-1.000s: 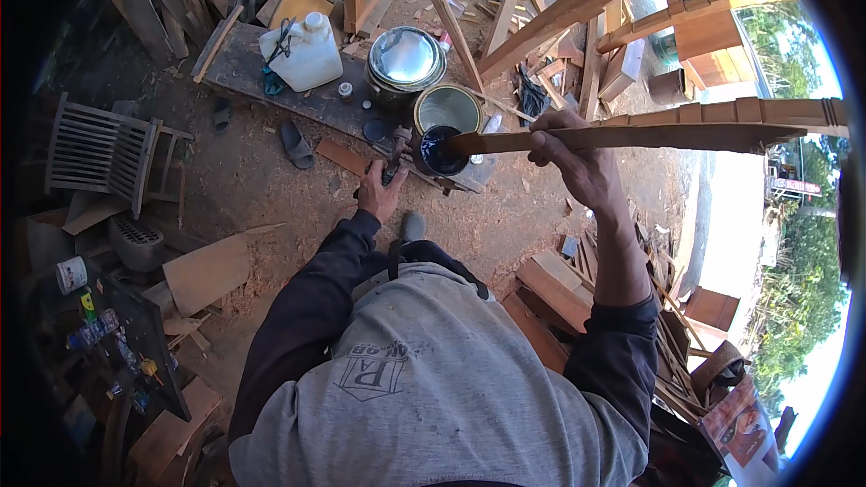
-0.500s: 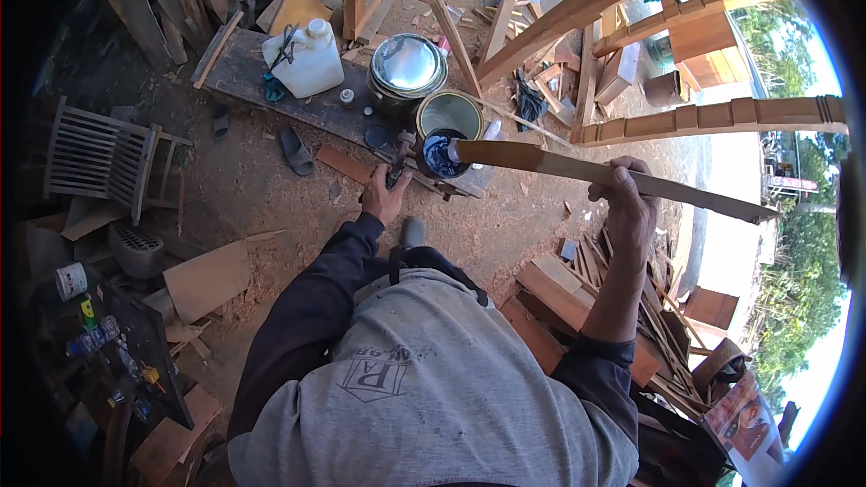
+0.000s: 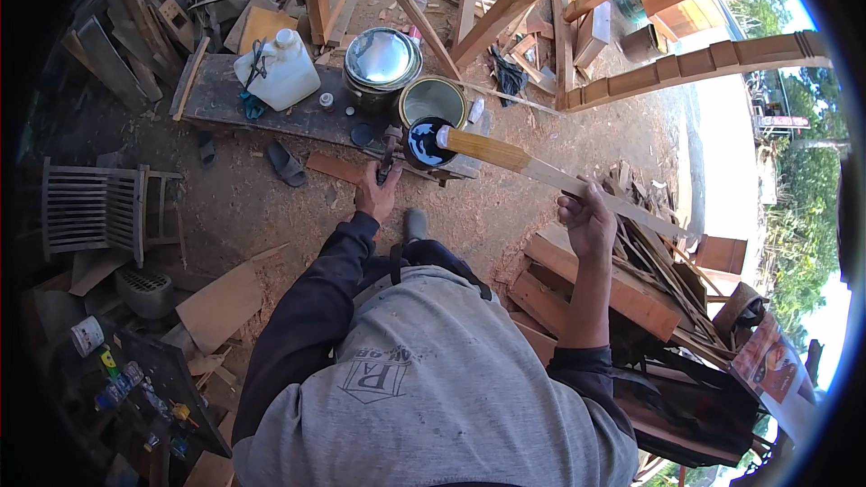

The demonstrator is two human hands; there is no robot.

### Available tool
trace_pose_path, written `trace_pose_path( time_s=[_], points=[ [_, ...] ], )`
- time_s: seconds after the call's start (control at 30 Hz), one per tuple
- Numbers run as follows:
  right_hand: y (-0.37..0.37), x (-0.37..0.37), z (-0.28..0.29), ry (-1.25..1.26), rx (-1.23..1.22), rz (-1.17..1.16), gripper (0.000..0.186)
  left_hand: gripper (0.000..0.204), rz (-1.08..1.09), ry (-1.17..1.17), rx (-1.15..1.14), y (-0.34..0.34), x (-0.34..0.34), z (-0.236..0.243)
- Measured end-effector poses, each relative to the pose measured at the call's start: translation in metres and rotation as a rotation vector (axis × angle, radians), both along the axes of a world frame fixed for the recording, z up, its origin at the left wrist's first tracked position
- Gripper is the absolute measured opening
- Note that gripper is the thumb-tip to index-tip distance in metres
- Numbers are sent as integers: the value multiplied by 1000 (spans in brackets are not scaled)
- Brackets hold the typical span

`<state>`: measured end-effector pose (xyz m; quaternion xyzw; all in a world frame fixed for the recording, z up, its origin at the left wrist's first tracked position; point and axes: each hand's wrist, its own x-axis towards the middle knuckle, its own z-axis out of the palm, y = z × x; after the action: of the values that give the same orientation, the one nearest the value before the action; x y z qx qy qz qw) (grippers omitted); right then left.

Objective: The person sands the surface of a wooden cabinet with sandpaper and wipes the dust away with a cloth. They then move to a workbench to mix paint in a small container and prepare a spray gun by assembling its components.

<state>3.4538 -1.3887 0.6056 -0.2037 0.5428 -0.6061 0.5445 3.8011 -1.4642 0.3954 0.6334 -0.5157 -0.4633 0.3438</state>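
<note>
My left hand (image 3: 376, 191) is closed round the handle of a dark metal tool that looks like a spray gun (image 3: 389, 155). Beside its head is a round cup (image 3: 424, 164), open at the top, with dark, shiny liquid in it. Out to the right, my right hand (image 3: 591, 219) pinches a long flat wooden stick (image 3: 492, 150) near its middle. The stick's browner, wet-looking end reaches over the cup, and its very tip looks whitish. An open metal can (image 3: 460, 117) stands just behind the cup. A small dark round lid or dish (image 3: 362, 133) lies left of the tool.
On the low bench (image 3: 212, 90) stand a white jug (image 3: 281, 72), a silver-lidded can (image 3: 382, 59) and a small bottle (image 3: 327, 100). Wooden frame pieces (image 3: 532, 9) rise ahead right. Stacked boards (image 3: 604, 284) lie right, a slatted chair (image 3: 90, 207) left. Shavings and a slipper (image 3: 286, 165) litter the floor.
My right hand has moved left and lower, and the stick slopes more steeply down toward the right. The view has shifted a little. My left hand keeps its grip on the tool.
</note>
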Motion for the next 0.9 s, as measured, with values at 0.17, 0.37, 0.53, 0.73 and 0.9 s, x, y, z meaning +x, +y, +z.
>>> trace_pose_path(
  time_s=[0.17,0.37,0.53,0.73,0.9],
  points=[
    [25,3,-38,-213,13,-113,34,48,-38,-4,-49,-2,1,-6],
    [42,23,-52,-296,8,-258,30,45,8,126,63,1,-1,-15],
    [59,16,-55,-315,-73,-271,33,41,-3,158,-60,0,-13,-40],
    [55,2,-49,-292,-149,-161,35,34,57,247,32,5,-25,-17],
    [56,-42,-78,-586,-264,-221,34,33,92,260,-9,12,-50,-1]
  ],
)
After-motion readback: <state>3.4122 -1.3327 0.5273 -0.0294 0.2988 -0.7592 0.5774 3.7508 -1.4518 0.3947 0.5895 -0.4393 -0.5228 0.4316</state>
